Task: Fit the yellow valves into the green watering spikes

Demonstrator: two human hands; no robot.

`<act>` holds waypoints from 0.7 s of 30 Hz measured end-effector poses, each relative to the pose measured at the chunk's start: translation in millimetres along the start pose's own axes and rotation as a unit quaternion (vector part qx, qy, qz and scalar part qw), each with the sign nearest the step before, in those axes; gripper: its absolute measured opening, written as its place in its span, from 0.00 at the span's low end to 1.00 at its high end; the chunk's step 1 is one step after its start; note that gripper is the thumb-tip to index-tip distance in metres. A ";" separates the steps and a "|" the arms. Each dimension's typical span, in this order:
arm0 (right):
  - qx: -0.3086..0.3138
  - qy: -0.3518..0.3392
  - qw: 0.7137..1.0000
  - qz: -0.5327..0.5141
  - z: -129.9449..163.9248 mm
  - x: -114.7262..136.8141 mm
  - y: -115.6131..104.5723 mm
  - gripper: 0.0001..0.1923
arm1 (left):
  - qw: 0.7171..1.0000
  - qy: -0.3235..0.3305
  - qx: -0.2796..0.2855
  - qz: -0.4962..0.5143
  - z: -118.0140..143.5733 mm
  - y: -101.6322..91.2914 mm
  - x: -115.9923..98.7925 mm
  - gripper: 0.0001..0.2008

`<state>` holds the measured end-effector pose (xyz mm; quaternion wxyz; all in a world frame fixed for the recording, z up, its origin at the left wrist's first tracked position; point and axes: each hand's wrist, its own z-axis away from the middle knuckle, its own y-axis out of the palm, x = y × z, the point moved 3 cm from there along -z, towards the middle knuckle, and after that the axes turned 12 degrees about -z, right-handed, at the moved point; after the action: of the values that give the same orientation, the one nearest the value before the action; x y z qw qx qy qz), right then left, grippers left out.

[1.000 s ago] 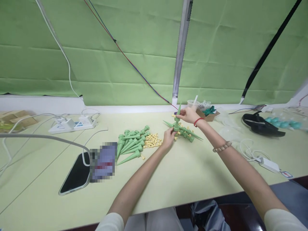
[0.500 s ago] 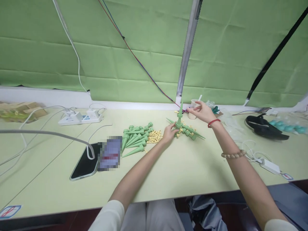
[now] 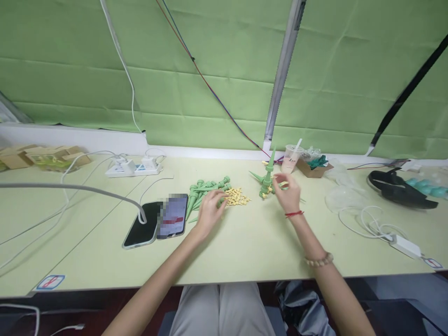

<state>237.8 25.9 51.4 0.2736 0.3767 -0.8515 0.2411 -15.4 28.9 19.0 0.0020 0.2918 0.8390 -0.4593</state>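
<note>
My left hand (image 3: 210, 209) is over the pile of green plastic spikes (image 3: 201, 187), its fingers curled around the capped end of one green spike. Just right of these fingers lies a heap of small yellow pieces (image 3: 238, 197). At the standing cluster of green spikes (image 3: 269, 173), which has yellow pieces fitted to it, my right hand (image 3: 287, 192) has thumb and fingertips drawn together. What they pinch, if anything, I cannot make out. One spike of the cluster points upright, others lie sideways, and my right hand covers part of them.
Two phones (image 3: 143, 226) lie left of the spike pile, below a power strip (image 3: 135, 170). Behind the cluster stand a drink cup (image 3: 290, 159) and a small cardboard box (image 3: 310, 171). White cables with an adapter (image 3: 405, 245) and a black visor-like object (image 3: 399, 189) lie on the right.
My left hand has left the cluster and moved left to the spike pile. My right hand has come down from near the cup to the cluster. The view has shifted slightly.
</note>
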 end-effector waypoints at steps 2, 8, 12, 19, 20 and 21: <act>0.070 0.013 0.997 -0.015 21.6 2.4 29.0 0.07 | 0.996 -0.042 0.012 -0.084 18.6 -15.5 16.4 0.11; 0.341 0.052 0.936 0.065 62.5 -0.7 105.2 0.25 | 0.974 -0.028 0.107 -0.200 50.5 -10.0 36.9 0.13; 0.391 0.039 0.909 0.140 65.8 -2.8 124.0 0.18 | 0.981 -0.013 0.110 -0.158 50.1 -1.6 37.1 0.14; 0.330 0.036 0.939 0.084 59.5 -15.7 121.0 0.08 | 0.974 -0.157 0.050 0.156 15.6 -6.8 40.9 0.16; 0.315 0.039 0.945 0.077 58.8 -17.6 119.9 0.07 | 0.964 -0.161 0.051 0.207 6.4 -3.6 40.2 0.17; 0.297 0.041 0.951 0.070 58.2 -19.1 118.9 0.07 | 0.958 -0.156 0.048 0.236 -3.5 -0.1 39.4 0.18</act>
<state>140.2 71.1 -28.0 0.1666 0.3706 -0.7535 0.5169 -47.2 50.8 10.5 0.2269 0.4061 0.7124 -0.5253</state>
